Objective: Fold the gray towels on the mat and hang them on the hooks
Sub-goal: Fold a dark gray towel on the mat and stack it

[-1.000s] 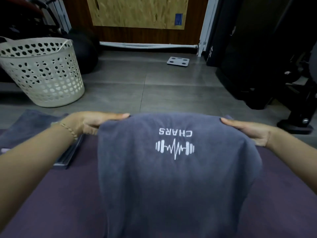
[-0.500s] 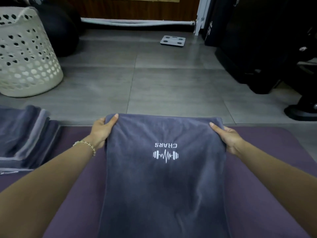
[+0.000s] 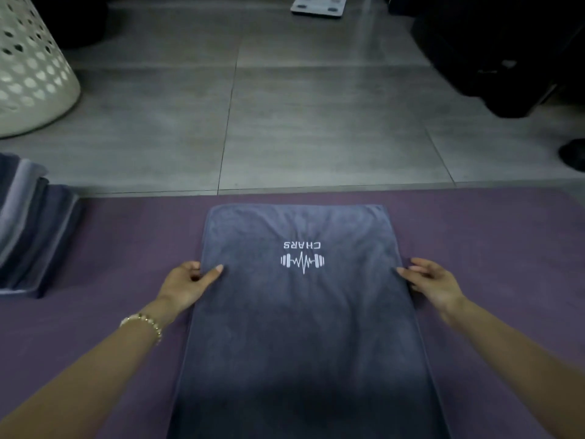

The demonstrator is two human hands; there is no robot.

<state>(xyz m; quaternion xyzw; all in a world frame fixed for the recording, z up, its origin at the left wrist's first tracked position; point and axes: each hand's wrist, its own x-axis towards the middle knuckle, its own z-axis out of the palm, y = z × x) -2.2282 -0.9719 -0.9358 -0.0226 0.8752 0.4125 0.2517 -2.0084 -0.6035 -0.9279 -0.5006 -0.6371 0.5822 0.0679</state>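
Nearest me, the long gray terry towel [image 3: 300,337] runs off the bottom of the view, its near end cut off and lost in shadow. It lies flat on the purple foam mat [image 3: 110,248]. My left hand [image 3: 186,283], with a gold bead bracelet [image 3: 142,321] on the wrist, pinches the towel's left edge, thumb on top and fingers curled at the hem. My right hand [image 3: 433,283] touches the right edge with loosely bent fingers; whether they grasp it I cannot tell. The white dumbbell logo [image 3: 302,261] reads upside down. To the left, a stack of folded gray towels [image 3: 31,236] is cropped by the frame. Beyond the mat are gray floor tiles [image 3: 316,122], a white perforated plastic basket [image 3: 28,74] partly out of view, and a white bathroom scale [image 3: 316,6] cut off at the top
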